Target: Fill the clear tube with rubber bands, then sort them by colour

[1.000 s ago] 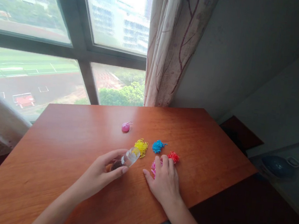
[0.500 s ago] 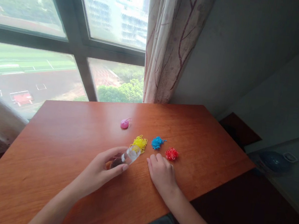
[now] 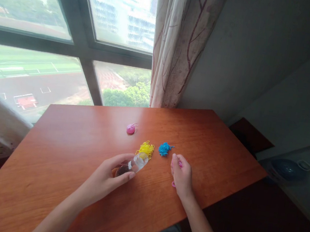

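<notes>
My left hand [image 3: 111, 174] is wrapped round a small clear glass jar [image 3: 140, 161], which is tilted with its open mouth toward the upper right. Just behind the mouth lies a loose heap of yellow strings [image 3: 146, 149]. To its right sits a bundle of blue strings [image 3: 164, 149]. My right hand [image 3: 183, 175] is closed over the red strings [image 3: 180, 164], of which only pinkish-red bits show past the fingers. A small loop sticks out below the palm. Farther back is a round pink piece [image 3: 130, 129] with a thin loop.
Everything lies on a brown wooden table [image 3: 85, 133]. A window [image 3: 119, 85] and a patterned curtain [image 3: 177, 47] rise behind its far edge. A large blue bottle [image 3: 287, 168] stands at the far right, past the table.
My right hand has moved to the right, from resting on the table to closing over the red strings. My left hand still holds the jar in nearly the same place.
</notes>
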Demonstrator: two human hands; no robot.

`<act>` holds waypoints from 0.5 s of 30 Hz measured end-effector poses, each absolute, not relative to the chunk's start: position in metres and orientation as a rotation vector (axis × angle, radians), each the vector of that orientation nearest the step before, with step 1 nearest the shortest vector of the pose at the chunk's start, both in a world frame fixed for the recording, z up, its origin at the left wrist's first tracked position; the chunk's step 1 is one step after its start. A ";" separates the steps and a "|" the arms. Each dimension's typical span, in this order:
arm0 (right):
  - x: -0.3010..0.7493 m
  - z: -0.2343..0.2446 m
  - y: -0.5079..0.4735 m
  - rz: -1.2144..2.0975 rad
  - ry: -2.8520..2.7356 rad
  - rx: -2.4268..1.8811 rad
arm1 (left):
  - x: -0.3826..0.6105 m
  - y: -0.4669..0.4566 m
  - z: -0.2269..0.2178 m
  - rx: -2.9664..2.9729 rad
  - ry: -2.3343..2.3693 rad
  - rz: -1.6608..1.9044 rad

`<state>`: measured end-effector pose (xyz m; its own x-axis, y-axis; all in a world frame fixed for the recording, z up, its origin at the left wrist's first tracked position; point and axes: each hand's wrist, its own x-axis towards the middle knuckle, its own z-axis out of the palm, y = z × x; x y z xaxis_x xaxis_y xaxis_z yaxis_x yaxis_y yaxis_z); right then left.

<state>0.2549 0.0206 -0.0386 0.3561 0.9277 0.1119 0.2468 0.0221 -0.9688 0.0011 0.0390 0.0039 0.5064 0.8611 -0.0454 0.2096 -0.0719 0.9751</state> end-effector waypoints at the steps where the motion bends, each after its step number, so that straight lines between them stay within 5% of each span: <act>1: 0.254 -0.035 0.020 0.877 -0.950 -1.421 | 0.002 0.039 0.004 1.588 0.948 0.699; 15: 0.231 -0.015 0.039 1.694 -0.137 -0.459 | 0.005 0.035 0.001 1.698 0.962 0.687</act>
<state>0.2312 0.0389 -0.0145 -0.1077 0.9692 -0.2217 -0.9208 -0.1813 -0.3454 0.0050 0.0348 0.0007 0.5179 0.8554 -0.0059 0.2722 -0.1582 0.9491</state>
